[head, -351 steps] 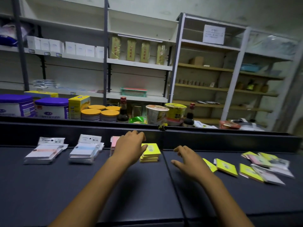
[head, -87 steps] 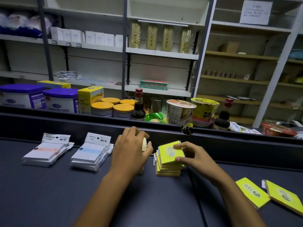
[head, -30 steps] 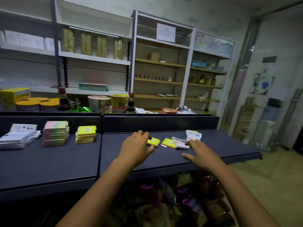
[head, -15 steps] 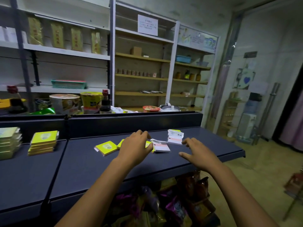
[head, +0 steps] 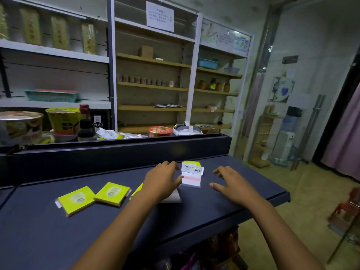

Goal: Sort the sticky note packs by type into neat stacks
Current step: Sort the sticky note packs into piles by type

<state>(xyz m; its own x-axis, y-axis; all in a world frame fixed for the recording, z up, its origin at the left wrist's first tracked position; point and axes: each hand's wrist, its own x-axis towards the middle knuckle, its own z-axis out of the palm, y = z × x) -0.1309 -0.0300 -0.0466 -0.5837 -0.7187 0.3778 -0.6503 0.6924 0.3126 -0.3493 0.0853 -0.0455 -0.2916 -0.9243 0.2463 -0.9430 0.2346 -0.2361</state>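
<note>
Neither grip holds anything: left hand (head: 162,180) and right hand (head: 230,185) flank the white pack (head: 191,179), fingers relaxed; two yellow packs (head: 93,196) lie unsorted at nine o'clock on the counter (head: 224,211).

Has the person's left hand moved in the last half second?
Yes, rightward along the counter. The left hand partly hid the second yellow pack; that pack now lies clear on its left, and its fingers reach the white pack.

On the counter (head: 224,207), two flat packs side by side at left: outer pack (head: 75,199), inner pack (head: 112,193). Right of these, left hand (head: 161,182), over another pack (head: 172,197) (mostly hidden). Between both hands, a small pile of packs (head: 191,175); right hand (head: 231,185) rightmost.
</note>
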